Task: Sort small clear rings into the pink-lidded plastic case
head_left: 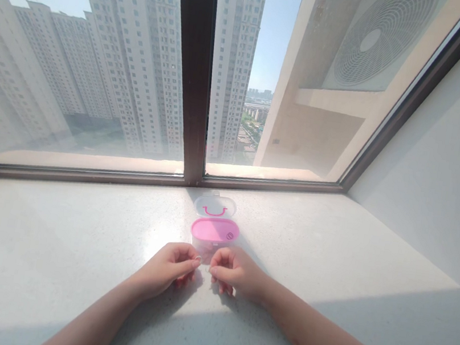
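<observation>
A small clear plastic box (215, 232) with a pink inside stands open on the white windowsill (50, 244), its clear lid (215, 206) with a pink handle tipped back toward the window. Just in front of the box, my left hand (170, 269) and my right hand (236, 272) rest on the sill with fingers curled and fingertips pinched toward each other. Something very small may be held between them; I cannot make it out.
A dark window frame (192, 75) with a central post runs along the back of the sill, with tall buildings outside. A white wall (450, 171) rises at the right. An outdoor fan unit (375, 38) sits beyond the glass.
</observation>
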`<state>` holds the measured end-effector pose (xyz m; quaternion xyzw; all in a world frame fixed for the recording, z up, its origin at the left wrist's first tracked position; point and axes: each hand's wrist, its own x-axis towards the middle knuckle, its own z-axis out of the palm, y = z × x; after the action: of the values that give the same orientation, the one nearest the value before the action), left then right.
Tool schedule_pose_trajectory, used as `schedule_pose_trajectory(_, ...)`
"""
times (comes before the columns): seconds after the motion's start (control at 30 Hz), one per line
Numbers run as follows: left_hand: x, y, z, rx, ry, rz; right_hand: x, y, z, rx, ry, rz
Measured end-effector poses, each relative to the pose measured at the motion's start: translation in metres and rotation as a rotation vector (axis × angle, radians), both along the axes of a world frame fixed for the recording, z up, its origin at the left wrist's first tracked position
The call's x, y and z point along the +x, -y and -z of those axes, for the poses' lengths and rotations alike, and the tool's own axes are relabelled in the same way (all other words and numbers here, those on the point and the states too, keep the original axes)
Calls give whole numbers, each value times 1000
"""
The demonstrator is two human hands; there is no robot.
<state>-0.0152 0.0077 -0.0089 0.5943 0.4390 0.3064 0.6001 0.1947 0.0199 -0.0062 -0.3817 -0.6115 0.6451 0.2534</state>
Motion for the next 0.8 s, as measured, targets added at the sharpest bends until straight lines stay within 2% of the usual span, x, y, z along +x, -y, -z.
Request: schedule_pose_trajectory(0.8,-2,0,-3,14,-18,2,-1,1,1,6,12,-4)
